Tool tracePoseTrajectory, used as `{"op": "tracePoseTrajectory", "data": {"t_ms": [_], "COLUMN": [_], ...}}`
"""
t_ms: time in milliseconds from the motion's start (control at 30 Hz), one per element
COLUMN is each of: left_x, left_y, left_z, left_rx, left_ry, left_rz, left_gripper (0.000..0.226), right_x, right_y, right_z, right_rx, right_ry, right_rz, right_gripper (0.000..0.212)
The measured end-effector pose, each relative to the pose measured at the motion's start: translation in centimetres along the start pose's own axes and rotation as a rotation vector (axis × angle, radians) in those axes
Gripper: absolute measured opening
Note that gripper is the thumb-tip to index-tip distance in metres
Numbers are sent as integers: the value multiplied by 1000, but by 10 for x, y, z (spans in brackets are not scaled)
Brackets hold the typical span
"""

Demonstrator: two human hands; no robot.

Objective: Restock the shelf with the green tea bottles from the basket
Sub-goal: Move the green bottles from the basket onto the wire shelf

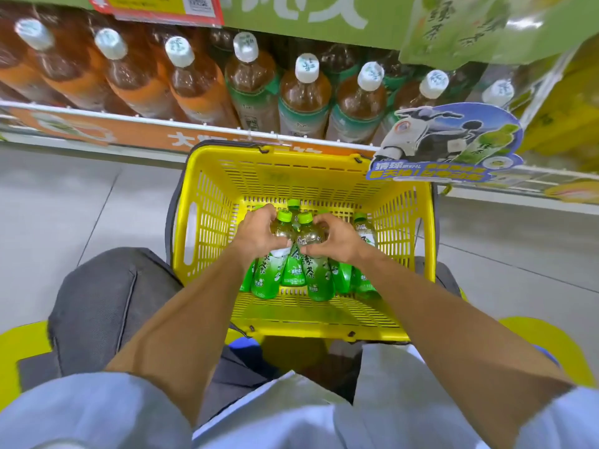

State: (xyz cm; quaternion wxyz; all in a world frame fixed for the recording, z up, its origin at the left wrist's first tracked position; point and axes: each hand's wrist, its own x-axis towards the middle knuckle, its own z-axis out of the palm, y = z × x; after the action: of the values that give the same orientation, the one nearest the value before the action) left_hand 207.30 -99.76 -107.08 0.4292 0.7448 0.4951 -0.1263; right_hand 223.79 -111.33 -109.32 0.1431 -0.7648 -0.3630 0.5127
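Left hand (pixel 256 236)'s curled round a green tea bottle (pixel 267 280) in the basket (pixel 291 152). Right hand (pixel 337 238) grips a second bottle (pixel 318 280), 3 o'clock side.

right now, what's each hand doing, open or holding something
Left hand: grips a green tea bottle in the yellow basket.
Right hand: grips the neighbouring green tea bottle.

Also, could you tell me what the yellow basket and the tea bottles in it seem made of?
The basket looks like glossy moulded plastic: slotted lattice walls. The green tea bottles seem clear plastic, liquid showing through near the necks, with printed green sleeves and green caps.
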Motion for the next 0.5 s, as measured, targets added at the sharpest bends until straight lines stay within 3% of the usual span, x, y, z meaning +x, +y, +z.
{"op": "tracePoseTrajectory", "data": {"t_ms": [100,300,500], "left_x": [-5,-19,-34], "left_y": [-4,-2,-2], "left_z": [3,10,1], "left_rx": [-52,-149,-222], "left_ry": [10,28,-1], "left_rz": [-6,34,56], "left_gripper": [57,53,56], "right_x": [-2,-17,-37], "right_y": [-5,-9,-8], "right_z": [0,2,-3], "right_rx": [-62,-30,38], "right_ry": [1,33,36], "right_rz": [-28,-26,-88], "right_gripper": [94,82,90]}}
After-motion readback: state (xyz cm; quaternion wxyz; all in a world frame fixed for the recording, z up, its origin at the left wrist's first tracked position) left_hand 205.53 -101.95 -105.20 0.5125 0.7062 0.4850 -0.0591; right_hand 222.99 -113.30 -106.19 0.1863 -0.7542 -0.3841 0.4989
